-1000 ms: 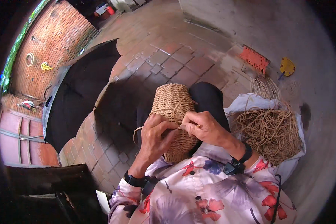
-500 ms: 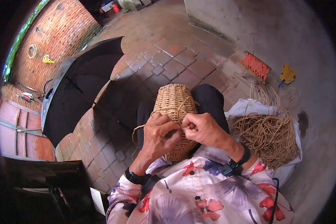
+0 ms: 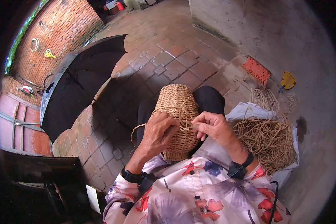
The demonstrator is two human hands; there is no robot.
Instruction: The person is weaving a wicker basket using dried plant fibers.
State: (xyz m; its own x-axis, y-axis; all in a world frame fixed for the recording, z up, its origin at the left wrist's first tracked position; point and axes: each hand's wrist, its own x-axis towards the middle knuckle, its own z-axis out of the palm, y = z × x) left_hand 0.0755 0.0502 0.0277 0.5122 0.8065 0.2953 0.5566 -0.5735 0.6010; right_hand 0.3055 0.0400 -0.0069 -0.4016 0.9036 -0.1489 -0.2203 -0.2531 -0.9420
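Note:
A woven straw-coloured basket (image 3: 175, 97) lies between my knees, with a twisted cord (image 3: 185, 127) worked across its near part. My left hand (image 3: 158, 132) rests at the basket's left side, fingers curled and pinched on the cord; its fingertips are partly hidden. My right hand (image 3: 214, 130), at the right of the basket, pinches the cord between thumb and forefinger, the other fingers bent. A loose loop of cord hangs left of my left hand.
A white sack (image 3: 242, 110) of tangled tan cord (image 3: 265, 145) stands at my right, behind it more strands. An open black umbrella (image 3: 82, 97) lies on the paved floor at left. An orange slotted object (image 3: 257, 70) and a yellow tool (image 3: 287, 80) are by the concrete wall (image 3: 250, 26).
My right hand has moved right, away from my left, drawing on the cord, so the knotted strands between them now show. My left hand stays at the basket.

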